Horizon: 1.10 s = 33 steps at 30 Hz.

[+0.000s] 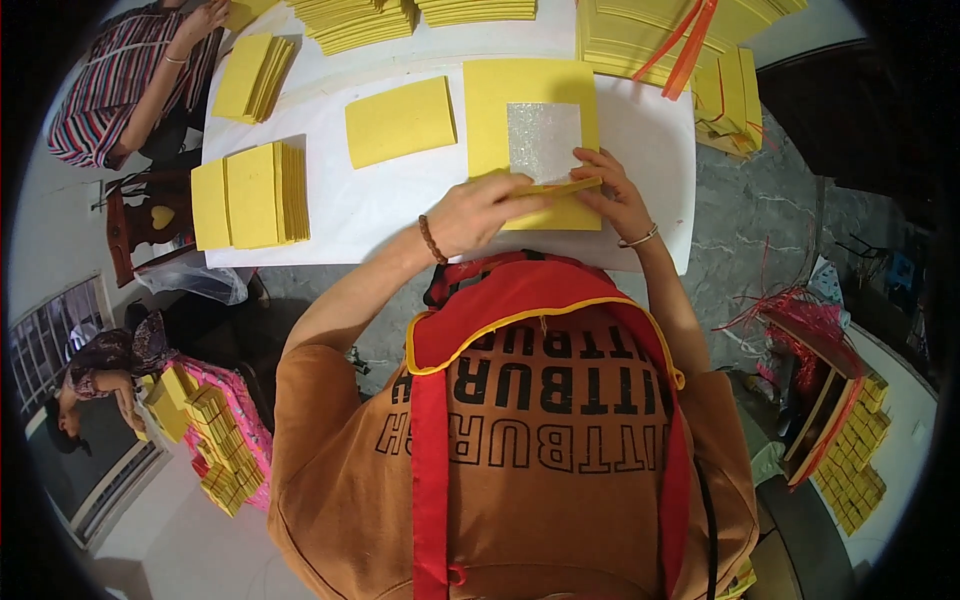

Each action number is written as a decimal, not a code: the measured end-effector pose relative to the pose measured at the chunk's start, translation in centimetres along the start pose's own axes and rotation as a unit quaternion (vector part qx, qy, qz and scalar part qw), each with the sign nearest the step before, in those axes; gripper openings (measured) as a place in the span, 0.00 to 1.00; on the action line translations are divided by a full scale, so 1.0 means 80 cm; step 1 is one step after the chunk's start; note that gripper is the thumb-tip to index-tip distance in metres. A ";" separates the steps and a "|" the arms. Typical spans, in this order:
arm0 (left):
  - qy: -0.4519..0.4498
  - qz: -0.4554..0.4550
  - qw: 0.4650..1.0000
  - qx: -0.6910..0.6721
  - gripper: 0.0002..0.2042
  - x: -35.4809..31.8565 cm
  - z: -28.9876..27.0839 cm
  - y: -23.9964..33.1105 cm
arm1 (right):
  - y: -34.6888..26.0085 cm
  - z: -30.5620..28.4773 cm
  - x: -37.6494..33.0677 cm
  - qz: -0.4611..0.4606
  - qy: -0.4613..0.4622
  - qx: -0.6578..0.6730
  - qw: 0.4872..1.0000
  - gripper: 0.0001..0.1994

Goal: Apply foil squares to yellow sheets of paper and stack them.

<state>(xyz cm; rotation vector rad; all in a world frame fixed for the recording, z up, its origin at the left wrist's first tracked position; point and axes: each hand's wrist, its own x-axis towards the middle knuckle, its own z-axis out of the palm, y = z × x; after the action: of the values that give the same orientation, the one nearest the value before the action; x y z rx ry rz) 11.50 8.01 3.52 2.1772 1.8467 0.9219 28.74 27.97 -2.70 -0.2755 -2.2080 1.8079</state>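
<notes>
In front of me a large yellow paper sheet (pixel 485 100) with a silvery foil rectangle (pixel 543 140) lies on the white tabletop. Over its near part, a narrow yellow paper edge (pixel 560 187) stands raised between my hands; whether it is a fold of this sheet or a separate piece, I cannot tell. My left hand (pixel 482 212) pinches its left end, fingers pointing right. Its right end is gripped by my right hand (pixel 618 198), with fingertips by the foil's lower right corner. To the left, apart from both hands, lies a folded yellow paper (pixel 400 122).
Yellow paper stacks (pixel 255 200) stand along the table's left side, with more at the far edge. A large yellow pile (pixel 640 45) with red ribbon (pixel 685 45) sits at the far right. A person in a striped top (pixel 120 85) is at the far left.
</notes>
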 end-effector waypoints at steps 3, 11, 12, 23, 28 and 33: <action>-0.053 0.011 0.998 0.025 0.21 0.001 0.004 0.005 | 0.006 -0.003 0.002 -0.006 -0.009 0.015 1.000 0.15; -0.102 0.000 0.995 0.004 0.25 0.008 -0.002 -0.001 | 0.002 -0.005 0.000 0.034 -0.009 0.060 0.998 0.13; -0.107 0.006 0.994 -0.003 0.23 0.009 -0.003 -0.002 | 0.002 -0.006 0.000 0.041 -0.009 0.076 0.996 0.13; -0.033 -0.126 0.988 -0.078 0.04 0.020 -0.014 -0.009 | 0.001 -0.003 0.003 -0.002 0.002 -0.034 0.999 0.20; -0.036 -0.134 0.967 -0.216 0.24 0.005 -0.041 -0.019 | 0.021 0.003 0.001 0.022 0.042 0.010 0.999 0.12; -0.034 -0.143 0.989 0.007 0.27 -0.023 -0.023 -0.047 | 0.024 0.006 0.004 -0.002 0.042 0.110 0.993 0.11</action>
<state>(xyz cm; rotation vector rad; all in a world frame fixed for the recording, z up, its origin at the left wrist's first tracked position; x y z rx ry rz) 7.24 6.66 2.57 1.8571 2.0651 0.7672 28.19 27.98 -4.61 -0.2946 -1.9312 1.9801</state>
